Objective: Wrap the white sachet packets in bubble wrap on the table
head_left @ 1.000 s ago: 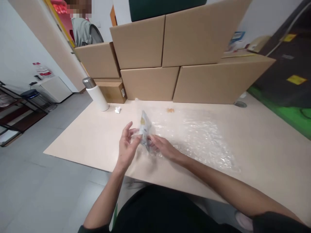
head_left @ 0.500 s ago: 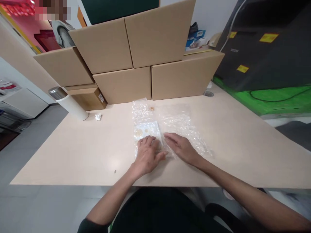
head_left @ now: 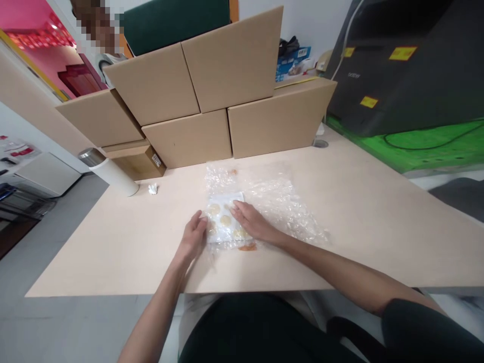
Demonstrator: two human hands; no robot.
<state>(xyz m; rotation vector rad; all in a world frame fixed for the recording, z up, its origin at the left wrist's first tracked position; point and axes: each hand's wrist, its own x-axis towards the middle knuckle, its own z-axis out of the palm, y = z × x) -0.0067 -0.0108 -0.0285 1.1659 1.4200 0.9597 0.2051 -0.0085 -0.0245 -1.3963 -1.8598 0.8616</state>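
Observation:
A flat white packet or booklet (head_left: 220, 233) with several pale yellow round spots lies on the tabletop, under clear bubble wrap (head_left: 302, 217) that spreads away to the right and toward the boxes. My left hand (head_left: 194, 233) rests at the left edge of the wrapped item, fingers loosely bent and touching the wrap. On the item's upper right part lies my right hand (head_left: 252, 221), its fingers stretched out flat. Small orange-brown patches (head_left: 247, 247) show at the near edge of the wrap; what they are I cannot make out.
Cardboard boxes (head_left: 185, 143) are stacked along the table's back. A white bottle (head_left: 119, 174) with a metal cap and a crumpled white scrap (head_left: 153, 188) stand to the left. A dark machine (head_left: 381, 75) is at right. A person (head_left: 108, 58) is behind the boxes.
My left hand has moved off the item's top to its left edge. My right hand has shifted left onto the item, uncovering more yellow spots. The view has tilted slightly.

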